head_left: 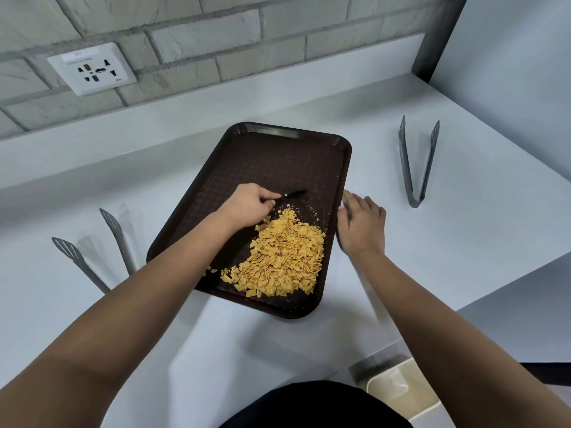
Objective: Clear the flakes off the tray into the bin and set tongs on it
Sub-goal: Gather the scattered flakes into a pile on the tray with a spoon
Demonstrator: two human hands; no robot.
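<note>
A dark brown tray (pixel 278 159) lies on the white counter. A heap of yellow flakes (pixel 284 257) covers its near right part, with crumbs scattered beyond. My left hand (pixel 247 205) is over the tray's middle and grips a thin black tool (pixel 293 193) whose tip points right, just above the heap. My right hand (pixel 360 225) rests with relaxed fingers against the tray's right rim. One pair of grey tongs (pixel 415 168) lies on the counter to the right of the tray. Another pair of tongs (pixel 99 245) lies to the left. A cream bin (pixel 401 390) stands below the counter's front edge.
A brick wall with a white socket plate (pixel 92 69) runs behind the counter. A white side wall and a dark post (pixel 438 35) close off the right. The counter's edge cuts diagonally at the right front, above the bin.
</note>
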